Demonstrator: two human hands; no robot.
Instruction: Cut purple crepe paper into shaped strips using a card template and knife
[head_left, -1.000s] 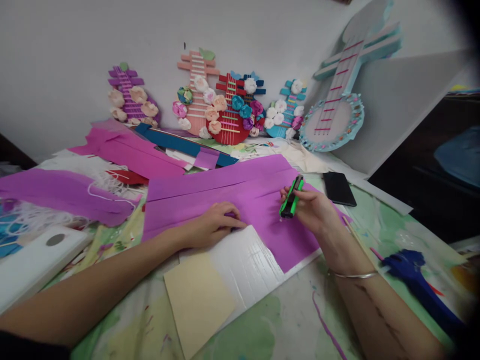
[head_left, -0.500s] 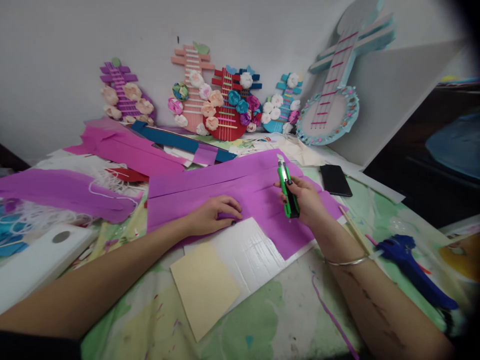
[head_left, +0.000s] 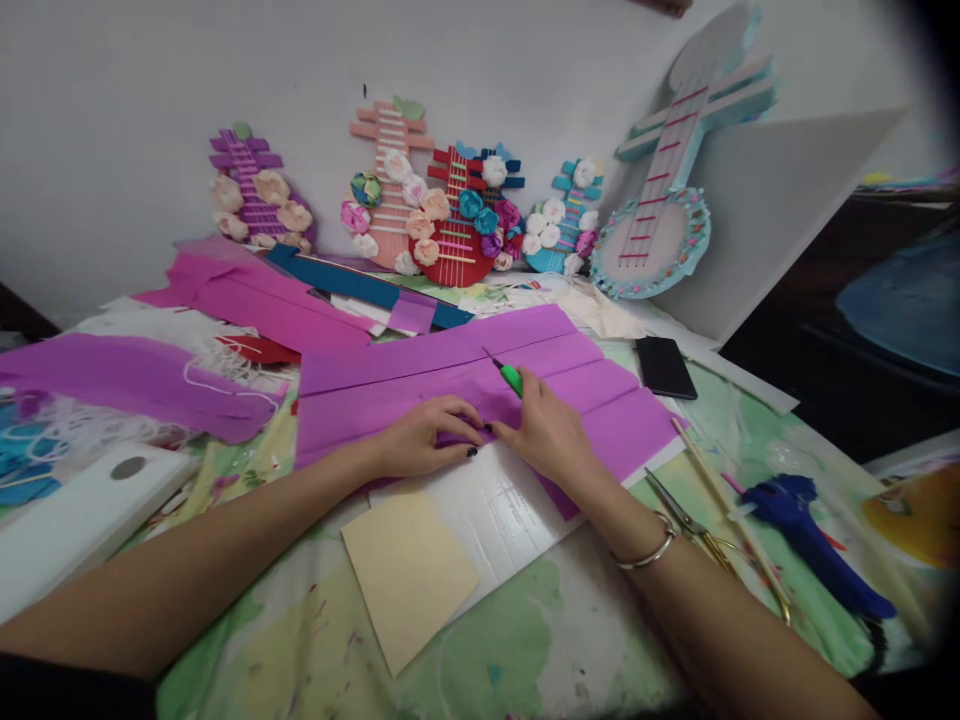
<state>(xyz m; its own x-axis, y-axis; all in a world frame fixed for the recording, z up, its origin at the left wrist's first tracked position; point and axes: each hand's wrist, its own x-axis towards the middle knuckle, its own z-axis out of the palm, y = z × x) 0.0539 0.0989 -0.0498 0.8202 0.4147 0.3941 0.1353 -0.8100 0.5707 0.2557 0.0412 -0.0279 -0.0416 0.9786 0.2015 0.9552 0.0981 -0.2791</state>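
A sheet of purple crepe paper point(head_left: 442, 370) with fold lines lies over a white board point(head_left: 495, 515). My left hand point(head_left: 429, 435) rests on the paper's near edge, thumb and fingers apart, holding nothing that I can see. Beside it, my right hand point(head_left: 546, 425) is closed around a green utility knife point(head_left: 511, 378); most of the handle is hidden in the palm. The thin dark blade points up and left above the paper. Right thumb and left fingertips nearly meet at the paper's edge. A cream square of paper point(head_left: 409, 580) overlaps the board's near left corner.
Scissors point(head_left: 694, 525), a wooden stick point(head_left: 720, 490) and a blue glue gun point(head_left: 814, 540) lie at right. A black phone-like slab point(head_left: 666, 367) is behind them. Decorated guitar shapes point(head_left: 454, 225) lean on the wall. Pink paper point(head_left: 247, 300) and a white box point(head_left: 97, 520) occupy the left.
My right hand has moved left and down to the paper beside my left hand, still gripping the utility knife, now tilted left. The scissors have come into sight. My left hand stays almost in place.
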